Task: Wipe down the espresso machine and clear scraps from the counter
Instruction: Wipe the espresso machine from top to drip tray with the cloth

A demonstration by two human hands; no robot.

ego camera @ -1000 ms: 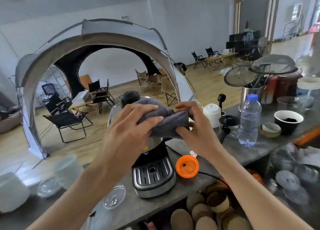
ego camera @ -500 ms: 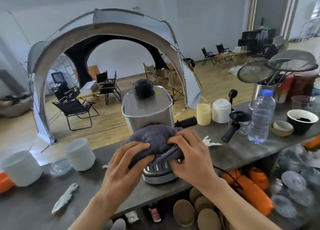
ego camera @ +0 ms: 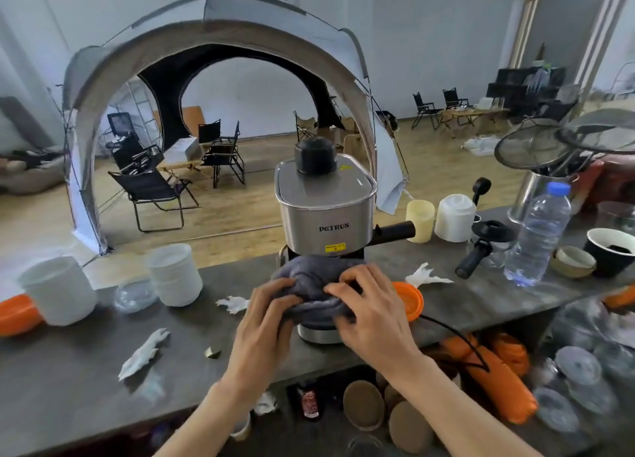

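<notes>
left hand [ego camera: 263, 322] + right hand [ego camera: 369, 314]: fingers clenched on grey cloth [ego camera: 311, 284] | pressed against espresso machine [ego camera: 324, 212] base to scrub | scraps [ego camera: 144, 353] litter bench

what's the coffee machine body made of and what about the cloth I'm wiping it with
Espresso machine: looks like brushed stainless steel, a silvery, softly reflective shell, with a matte black, probably plastic, cap on top. Cloth: soft grey fabric, likely microfibre or terry, bunched in thick, fuzzy folds.

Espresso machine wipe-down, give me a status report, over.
Left hand and right hand both gripping grey cloth against silver espresso machine base. White paper scraps uncollected on grey counter. Orange lid beside right hand.
</notes>
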